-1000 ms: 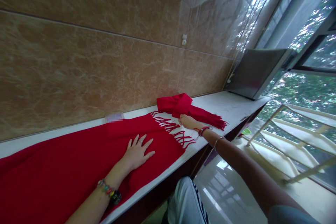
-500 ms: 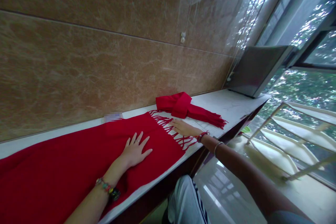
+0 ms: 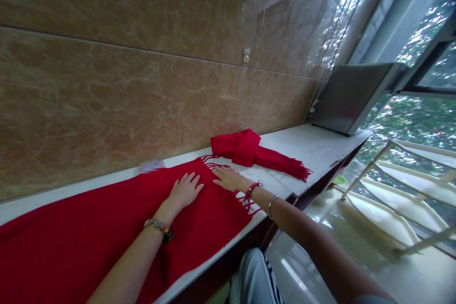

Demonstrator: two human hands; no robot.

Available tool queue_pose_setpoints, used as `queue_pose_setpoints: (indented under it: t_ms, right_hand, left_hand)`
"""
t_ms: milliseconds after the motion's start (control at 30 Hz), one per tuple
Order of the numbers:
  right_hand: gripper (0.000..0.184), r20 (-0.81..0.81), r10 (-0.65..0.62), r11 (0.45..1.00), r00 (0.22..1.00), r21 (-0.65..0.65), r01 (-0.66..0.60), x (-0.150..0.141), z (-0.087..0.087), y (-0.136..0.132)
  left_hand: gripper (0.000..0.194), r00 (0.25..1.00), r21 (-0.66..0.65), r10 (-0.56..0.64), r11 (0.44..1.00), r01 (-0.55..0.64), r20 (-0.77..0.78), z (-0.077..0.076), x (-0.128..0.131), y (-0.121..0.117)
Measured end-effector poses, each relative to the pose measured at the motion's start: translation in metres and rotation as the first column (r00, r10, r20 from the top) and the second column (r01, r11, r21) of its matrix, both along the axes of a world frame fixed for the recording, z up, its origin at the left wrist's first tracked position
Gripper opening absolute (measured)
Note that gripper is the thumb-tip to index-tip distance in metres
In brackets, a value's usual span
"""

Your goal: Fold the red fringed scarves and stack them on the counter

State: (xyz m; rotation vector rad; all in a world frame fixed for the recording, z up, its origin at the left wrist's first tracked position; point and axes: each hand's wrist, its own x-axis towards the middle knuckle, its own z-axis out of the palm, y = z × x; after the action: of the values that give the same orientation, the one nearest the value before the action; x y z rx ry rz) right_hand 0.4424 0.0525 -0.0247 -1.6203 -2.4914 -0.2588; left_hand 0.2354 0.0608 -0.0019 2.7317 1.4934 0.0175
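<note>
A wide red scarf [image 3: 107, 228] lies spread along the white counter, its fringed end toward the right. My left hand [image 3: 184, 191] rests flat on the cloth, fingers stretched out. At the fringe, my right hand [image 3: 230, 178] lies palm down with its fingers apart, over the edge where cloth and tassels meet. Just beyond it, against the wall, sits a second red scarf [image 3: 245, 148], folded over itself with its tassels pointing right. Neither hand grips anything.
The white countertop [image 3: 302, 145] runs along a brown marbled wall [image 3: 124, 104]. A silver box-shaped appliance [image 3: 351, 97] stands at its far end by the window. On the floor to the right is a cream tiered rack [image 3: 392, 199], with a green bowl [image 3: 339, 179] near it.
My right hand has moved left from the tassels onto the scarf's end. My left hand has shifted slightly up and is nearer to it. The folded scarf stays in place.
</note>
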Motion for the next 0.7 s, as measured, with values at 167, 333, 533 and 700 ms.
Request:
queue_pose_setpoints:
  t_ms: [167, 333, 533, 700]
  right_hand:
    - [0.045, 0.047, -0.138, 0.990, 0.989, 0.043, 0.136, 0.028, -0.003, 0.002]
    - [0.037, 0.046, 0.110, 0.975, 0.993, 0.189, -0.117, -0.008, 0.009, 0.033]
    - [0.042, 0.076, 0.033, 0.999, 0.997, 0.040, -0.037, -0.048, -0.006, 0.097]
    - [0.035, 0.138, -0.009, 1.000, 0.990, 0.008, 0.008, -0.047, -0.006, 0.114]
  left_hand:
    - [0.068, 0.998, -0.094, 0.060, 0.994, -0.058, 0.020, -0.018, 0.000, 0.005]
    - [0.077, 0.992, -0.086, 0.117, 0.990, -0.113, 0.038, -0.019, -0.002, 0.003]
    - [0.084, 0.987, -0.174, 0.160, 0.972, -0.157, 0.003, -0.016, -0.011, -0.004]
    - [0.086, 0.981, -0.238, 0.191, 0.953, -0.190, -0.017, -0.012, -0.014, -0.010]
